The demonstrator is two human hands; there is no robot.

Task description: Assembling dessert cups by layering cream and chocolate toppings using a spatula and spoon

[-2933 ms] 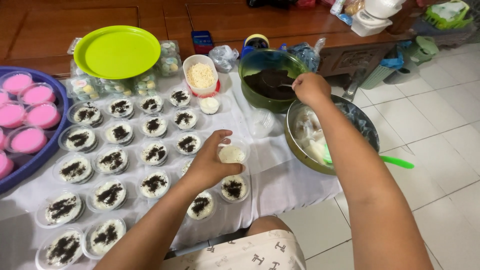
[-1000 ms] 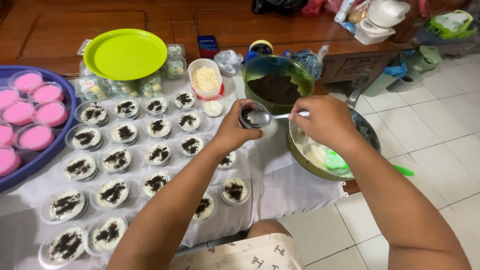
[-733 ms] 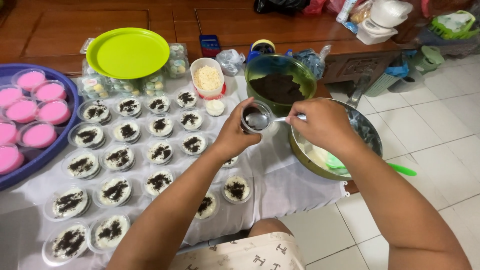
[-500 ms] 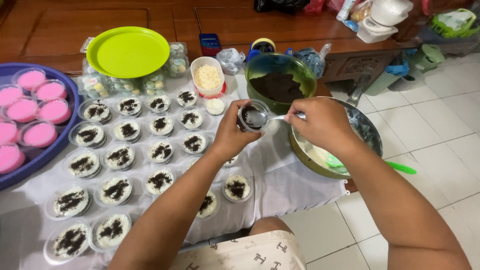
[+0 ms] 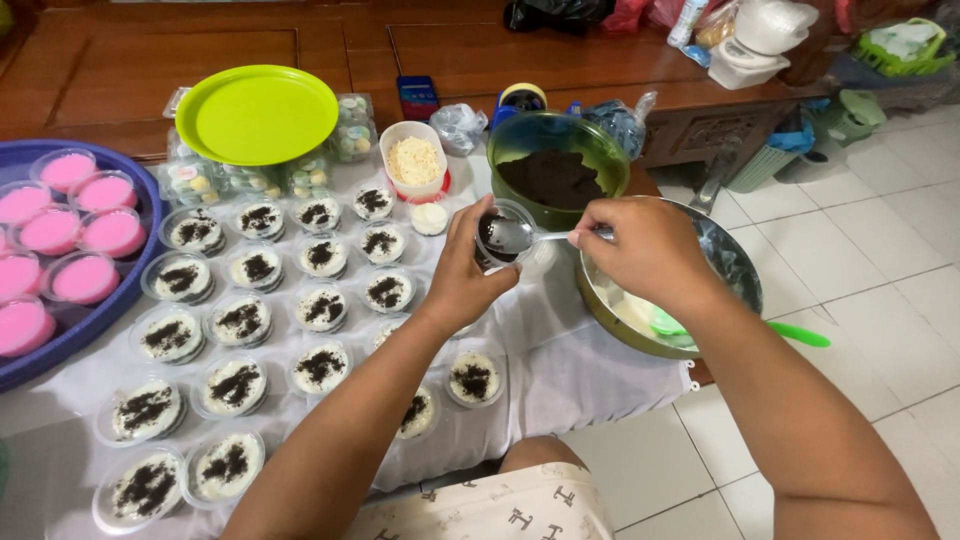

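Clear plastic, the small cup (image 5: 503, 235) sits gripped in the left hand (image 5: 468, 272), lifted beside the green bowl of dark crumbs (image 5: 556, 173); the right hand (image 5: 652, 250) pinches a metal spoon (image 5: 530, 237) (bowl inside the cup).

Clear glossy plastic cup (image 5: 503, 236); shiny metal spoon (image 5: 532, 237); shiny metal bowl (image 5: 735, 280); matt white cloth (image 5: 560, 370); polished wood table (image 5: 560, 55)
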